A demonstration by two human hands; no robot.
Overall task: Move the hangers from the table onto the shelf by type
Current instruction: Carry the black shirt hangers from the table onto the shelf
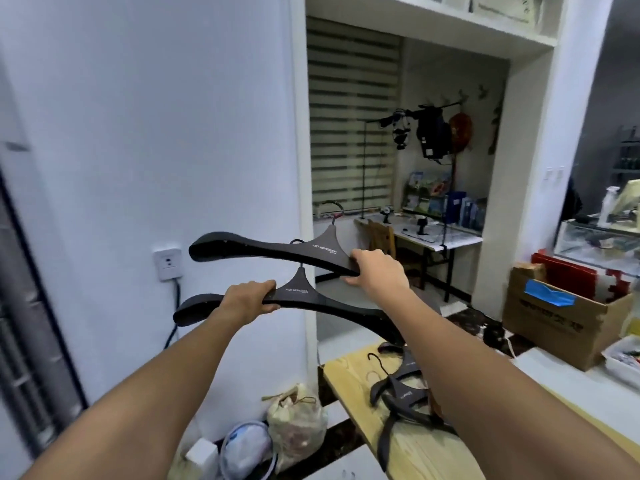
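Note:
I hold two wide black hangers in the air in front of a white wall. My left hand (250, 299) grips the lower black hanger (322, 301) on its left arm. My right hand (377, 271) grips the upper black hanger (263, 249) at its right end. Both hangers lie roughly level, one above the other, hooks pointing away from me. Several more black hangers (401, 393) lie piled on the wooden table (349, 375) at the lower right, partly hidden by my right forearm. No shelf for the hangers is in view.
A wall socket (168, 263) with a cable sits on the wall left of the hangers. Bags (298, 417) lie on the floor by the table's left side. A cardboard box (561, 320) stands at the right. A desk (433, 237) fills the alcove behind.

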